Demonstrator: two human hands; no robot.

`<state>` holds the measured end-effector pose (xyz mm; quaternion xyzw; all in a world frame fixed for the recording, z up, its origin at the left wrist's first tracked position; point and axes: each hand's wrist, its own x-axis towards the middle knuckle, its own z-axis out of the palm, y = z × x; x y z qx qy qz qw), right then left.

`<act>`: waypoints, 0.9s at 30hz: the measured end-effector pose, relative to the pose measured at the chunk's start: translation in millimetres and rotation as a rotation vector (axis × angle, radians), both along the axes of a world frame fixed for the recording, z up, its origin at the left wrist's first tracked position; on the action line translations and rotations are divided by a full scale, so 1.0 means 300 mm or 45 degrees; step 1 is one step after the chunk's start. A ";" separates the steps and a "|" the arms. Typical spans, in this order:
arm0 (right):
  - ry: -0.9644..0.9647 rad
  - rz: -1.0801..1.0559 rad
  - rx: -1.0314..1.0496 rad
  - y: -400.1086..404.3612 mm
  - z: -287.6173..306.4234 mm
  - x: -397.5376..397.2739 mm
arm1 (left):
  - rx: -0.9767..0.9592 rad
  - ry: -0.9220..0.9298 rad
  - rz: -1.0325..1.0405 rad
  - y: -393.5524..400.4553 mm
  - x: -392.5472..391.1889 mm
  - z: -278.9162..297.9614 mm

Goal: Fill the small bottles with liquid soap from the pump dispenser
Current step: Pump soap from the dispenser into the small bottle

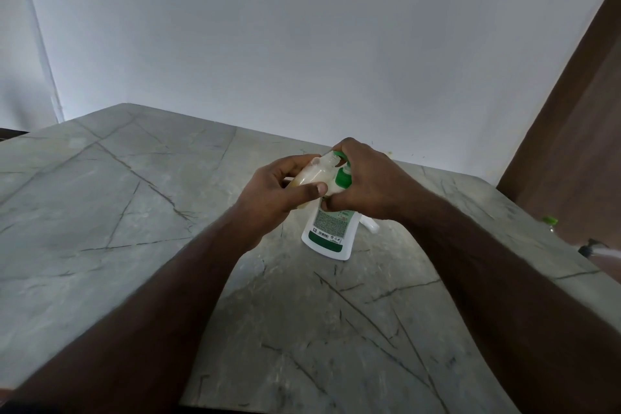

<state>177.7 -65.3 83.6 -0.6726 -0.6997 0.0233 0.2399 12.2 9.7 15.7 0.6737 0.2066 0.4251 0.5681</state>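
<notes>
Just right of frame centre, a small bottle [312, 178] is gripped in the left hand [272, 198], thumb across the front. It's tipped nearly sideways, long axis running lower left to upper right, so its open mouth is kept right at the green nozzle. The pump dispenser [331, 228] is left standing on the marble table [134, 212]. Its pump head is clasped under the right hand [366, 185], probably for pressing. Looks partly filled already.
</notes>
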 end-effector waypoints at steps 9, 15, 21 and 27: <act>0.003 0.015 -0.027 -0.002 0.008 0.003 | -0.001 0.001 0.012 -0.004 0.001 0.002; -0.015 0.006 0.011 0.001 -0.007 0.000 | -0.001 -0.020 -0.011 -0.004 0.000 0.003; 0.010 0.020 -0.018 -0.003 -0.004 0.002 | -0.002 -0.020 -0.022 -0.008 -0.002 0.004; 0.025 0.004 0.006 0.000 0.001 0.001 | 0.004 -0.024 -0.011 0.001 0.003 0.001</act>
